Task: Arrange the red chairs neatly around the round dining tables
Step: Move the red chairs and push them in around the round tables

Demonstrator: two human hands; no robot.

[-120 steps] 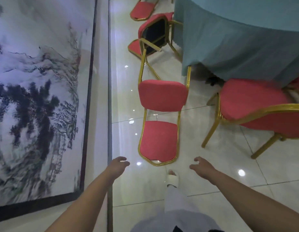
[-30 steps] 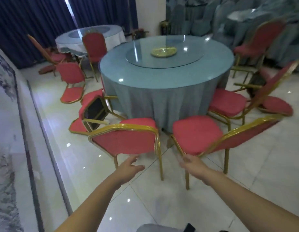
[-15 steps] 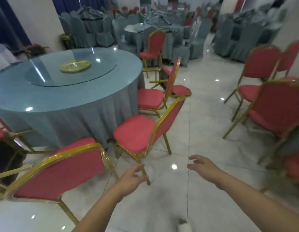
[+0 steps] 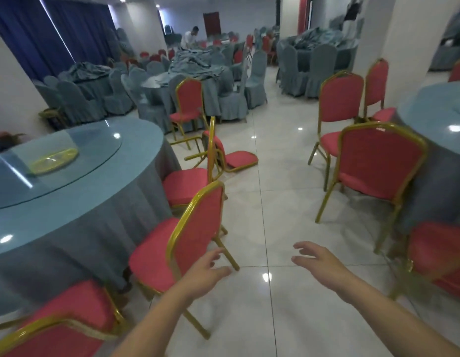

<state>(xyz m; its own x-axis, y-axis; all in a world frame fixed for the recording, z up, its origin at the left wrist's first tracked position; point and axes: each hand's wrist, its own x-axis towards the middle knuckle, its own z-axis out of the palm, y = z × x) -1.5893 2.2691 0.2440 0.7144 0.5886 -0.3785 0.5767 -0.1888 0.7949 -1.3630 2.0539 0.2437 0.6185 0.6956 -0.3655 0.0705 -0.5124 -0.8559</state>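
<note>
Both my hands, left hand (image 4: 207, 270) and right hand (image 4: 318, 262), hang open and empty beside the round table (image 4: 69, 181), so I'd grab the tipped chair (image 4: 223, 153) by its stiff, light-looking gold frame.

Red gold-framed chairs (image 4: 198, 228) are set upright at the round blue-clothed dining table (image 4: 69, 202); one overturned chair (image 4: 234, 158) is seen lying on the floor.

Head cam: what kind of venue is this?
Most likely a banquet hall or large restaurant dining room. Round table with cloth skirt and glass turntable, red gold-framed banquet chairs, and further back more tables ringed by grey-covered chairs.
</note>
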